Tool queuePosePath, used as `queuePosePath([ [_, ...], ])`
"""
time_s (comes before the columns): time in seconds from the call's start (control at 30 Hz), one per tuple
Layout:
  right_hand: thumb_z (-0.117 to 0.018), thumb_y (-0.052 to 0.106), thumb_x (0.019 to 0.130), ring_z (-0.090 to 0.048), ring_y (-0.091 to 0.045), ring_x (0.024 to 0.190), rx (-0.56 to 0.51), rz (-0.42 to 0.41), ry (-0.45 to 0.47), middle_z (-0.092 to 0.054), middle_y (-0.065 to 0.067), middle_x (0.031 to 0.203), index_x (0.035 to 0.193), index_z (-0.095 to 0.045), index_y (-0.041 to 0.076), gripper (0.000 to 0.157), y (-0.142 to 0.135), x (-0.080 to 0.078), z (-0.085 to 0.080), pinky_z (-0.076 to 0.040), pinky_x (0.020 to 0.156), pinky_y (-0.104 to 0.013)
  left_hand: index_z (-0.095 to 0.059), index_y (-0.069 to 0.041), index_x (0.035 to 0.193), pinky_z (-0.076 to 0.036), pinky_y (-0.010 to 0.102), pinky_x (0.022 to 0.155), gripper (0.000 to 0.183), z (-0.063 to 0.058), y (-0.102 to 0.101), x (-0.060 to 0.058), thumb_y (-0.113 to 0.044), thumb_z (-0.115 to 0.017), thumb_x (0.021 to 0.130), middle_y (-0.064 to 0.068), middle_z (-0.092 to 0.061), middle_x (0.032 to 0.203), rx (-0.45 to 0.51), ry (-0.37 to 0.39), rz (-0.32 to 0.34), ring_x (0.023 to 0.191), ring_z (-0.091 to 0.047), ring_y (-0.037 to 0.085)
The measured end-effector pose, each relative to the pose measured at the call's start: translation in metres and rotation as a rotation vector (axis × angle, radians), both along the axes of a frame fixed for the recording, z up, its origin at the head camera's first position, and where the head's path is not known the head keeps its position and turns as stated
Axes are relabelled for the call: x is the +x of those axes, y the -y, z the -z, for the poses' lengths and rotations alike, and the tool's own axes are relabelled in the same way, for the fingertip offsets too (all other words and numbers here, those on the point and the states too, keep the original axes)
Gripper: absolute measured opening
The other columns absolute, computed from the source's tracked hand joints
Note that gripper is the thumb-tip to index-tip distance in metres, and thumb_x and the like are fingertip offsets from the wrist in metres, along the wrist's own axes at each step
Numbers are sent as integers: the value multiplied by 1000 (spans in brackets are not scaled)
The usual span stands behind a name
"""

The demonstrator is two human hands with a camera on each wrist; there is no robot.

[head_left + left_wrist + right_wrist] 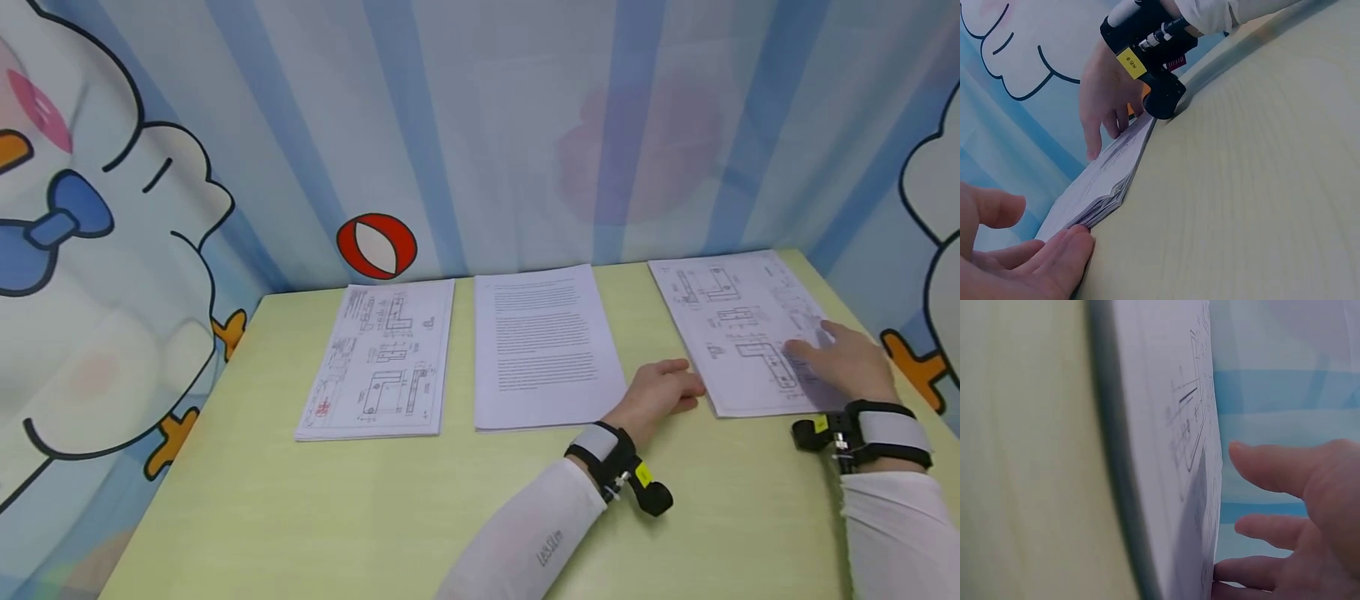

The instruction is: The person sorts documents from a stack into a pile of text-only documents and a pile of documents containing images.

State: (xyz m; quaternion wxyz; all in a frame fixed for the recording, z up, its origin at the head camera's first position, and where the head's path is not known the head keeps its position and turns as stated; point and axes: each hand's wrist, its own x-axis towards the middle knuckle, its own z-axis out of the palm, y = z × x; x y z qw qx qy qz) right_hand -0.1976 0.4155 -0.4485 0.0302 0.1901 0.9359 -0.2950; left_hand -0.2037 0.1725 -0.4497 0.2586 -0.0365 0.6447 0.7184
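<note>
A stack of drawing sheets (738,321) lies at the right end of the table, printed with outlines of L-shaped parts. My left hand (660,396) is at its left edge. In the left wrist view, straight fingers (1075,250) touch the slightly uneven sheet edges, thumb raised apart. On the opposite side, my right hand (851,362) is over the stack's right edge, thumb above the top sheet. The right wrist view shows that hand's fingers (1250,572) spread and fairly straight beside the paper (1160,425); some fingertips are hidden behind it.
A stack of text pages (543,350) lies at the middle of the pale yellow table (375,517). Another stack of drawings (378,358) with a red stamp mark is at the left. Behind the table hangs a striped blue curtain (495,125) with cartoon figures.
</note>
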Motion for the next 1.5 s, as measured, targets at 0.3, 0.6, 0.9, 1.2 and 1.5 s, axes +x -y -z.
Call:
queuePosePath([
  [0.3, -41, 55, 90, -17, -64, 123, 18, -63, 56, -15, -48, 139, 141, -10, -15, 93, 3, -1, -1, -19, 98, -72, -57, -3, 126, -54, 37, 88, 47, -7, -2, 1, -2, -62, 80, 8, -71, 94, -13, 7, -60, 83, -65, 15],
  [0.6, -44, 55, 89, -17, -65, 121, 41, -122, 70, -19, -50, 136, 139, -17, -18, 92, 11, -1, -5, -20, 97, -73, -56, 1, 125, -54, 42, 88, 42, -4, -4, -3, -1, -59, 83, 12, -68, 87, 49, 36, -137, 85, -66, 23],
  [0.9, -43, 53, 90, -19, -65, 120, 71, -216, 60, -23, -50, 134, 136, -20, -21, 91, 21, -3, -12, -22, 96, -73, -54, 1, 126, -52, 47, 88, 40, 3, -2, -7, -5, -56, 87, 12, -68, 98, 91, 4, -100, 90, -65, 23],
  [1.2, -40, 50, 93, -34, -62, 114, 59, -233, -38, -33, -49, 130, 138, -24, -17, 83, 41, -9, -16, -35, 87, -69, -61, -8, 112, -55, 45, 83, 28, 5, 6, -12, -2, -51, 86, 11, -71, 98, 83, -39, -64, 89, -69, 25],
  [1.5, -38, 48, 94, -34, -60, 118, -35, -222, -72, -33, -48, 132, 140, -28, -13, 77, 58, -16, -14, -34, 92, -68, -57, -18, 121, -52, 37, 84, 46, -5, 15, -7, 6, -43, 85, 4, -70, 103, 36, -144, -38, 88, -66, 15],
])
